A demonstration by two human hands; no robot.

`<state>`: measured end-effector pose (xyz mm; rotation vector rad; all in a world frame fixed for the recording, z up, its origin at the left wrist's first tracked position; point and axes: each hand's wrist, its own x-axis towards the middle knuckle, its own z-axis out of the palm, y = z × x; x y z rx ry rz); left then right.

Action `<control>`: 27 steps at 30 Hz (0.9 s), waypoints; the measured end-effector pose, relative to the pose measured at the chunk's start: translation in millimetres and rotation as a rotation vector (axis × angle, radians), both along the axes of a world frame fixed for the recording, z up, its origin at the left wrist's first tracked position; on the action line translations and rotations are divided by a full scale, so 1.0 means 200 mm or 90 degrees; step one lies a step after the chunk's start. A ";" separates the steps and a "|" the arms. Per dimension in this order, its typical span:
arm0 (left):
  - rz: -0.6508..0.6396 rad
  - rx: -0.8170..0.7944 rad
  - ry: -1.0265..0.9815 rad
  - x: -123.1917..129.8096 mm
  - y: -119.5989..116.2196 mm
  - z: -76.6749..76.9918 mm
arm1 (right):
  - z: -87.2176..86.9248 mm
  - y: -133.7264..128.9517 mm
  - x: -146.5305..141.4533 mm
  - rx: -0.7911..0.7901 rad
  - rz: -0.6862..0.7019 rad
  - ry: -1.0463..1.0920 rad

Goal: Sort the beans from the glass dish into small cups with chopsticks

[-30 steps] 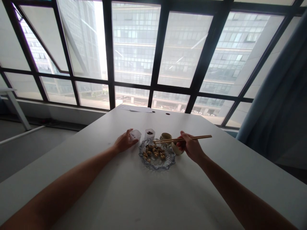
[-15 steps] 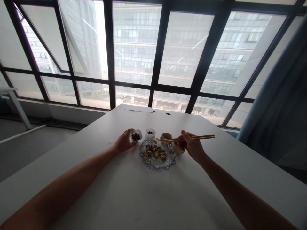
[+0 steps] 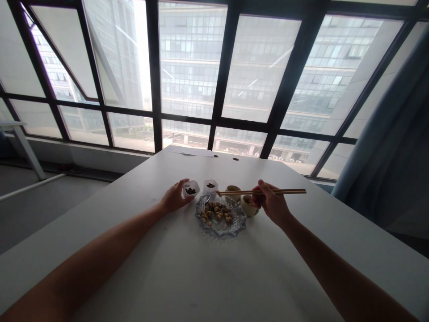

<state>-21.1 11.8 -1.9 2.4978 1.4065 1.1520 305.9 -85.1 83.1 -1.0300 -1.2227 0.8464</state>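
My left hand (image 3: 174,197) is closed around a small white plastic cup (image 3: 196,184) with dark pieces (image 3: 190,191) inside. Wooden chopsticks (image 3: 284,191) are gripped in my right hand (image 3: 271,203), their tips pointing left above the back rim of a clear glass dish (image 3: 221,233). A small brownish piece (image 3: 219,193) shows at the tips; its kind is too small to tell. Pistachio-like nuts (image 3: 217,211) lie in the dish. Behind it are a second white cup (image 3: 211,190) with dark pieces and a beige cup (image 3: 233,195). Another beige cup (image 3: 248,208) is partly hidden by my right hand.
The white table (image 3: 187,273) reaches toward large windows. Paper sheets (image 3: 191,152) lie at its far end, near two dark round holes in the tabletop. A blue-grey curtain (image 3: 378,147) hangs at the right. Another white table (image 3: 27,150) stands at the left.
The chopsticks have shifted slightly right and their tips up, away from the nuts. My right hand has moved a little to the right. The left hand keeps its hold on the cup.
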 end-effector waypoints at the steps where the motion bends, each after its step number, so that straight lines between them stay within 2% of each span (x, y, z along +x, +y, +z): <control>1: 0.008 -0.009 0.001 0.00 0.00 0.00 | 0.00 0.00 0.00 0.003 -0.004 0.012; 4: 0.029 -0.051 0.003 -0.02 0.01 -0.01 | 0.01 0.01 0.01 0.006 -0.013 0.050; 7: 0.010 -0.081 0.004 -0.05 0.05 0.01 | 0.03 0.00 0.03 0.010 -0.009 0.058; 11: -0.012 -0.032 -0.016 -0.02 0.10 0.14 | 0.08 0.01 0.10 0.044 -0.036 0.064; 13: -0.011 0.005 0.006 0.07 0.10 0.23 | 0.10 0.02 0.14 0.058 -0.056 0.075; 16: -0.073 0.009 0.112 0.29 0.08 0.35 | 0.10 0.05 0.20 0.062 -0.080 0.081; 19: -0.132 -0.032 0.210 0.54 0.05 0.42 | 0.09 0.07 0.26 0.059 -0.096 0.093; 23: -0.205 -0.060 0.281 0.80 0.00 0.43 | 0.08 0.10 0.35 0.073 -0.116 0.127; 27: -0.255 -0.127 0.376 0.96 -0.05 0.40 | 0.08 0.12 0.43 0.095 -0.135 0.149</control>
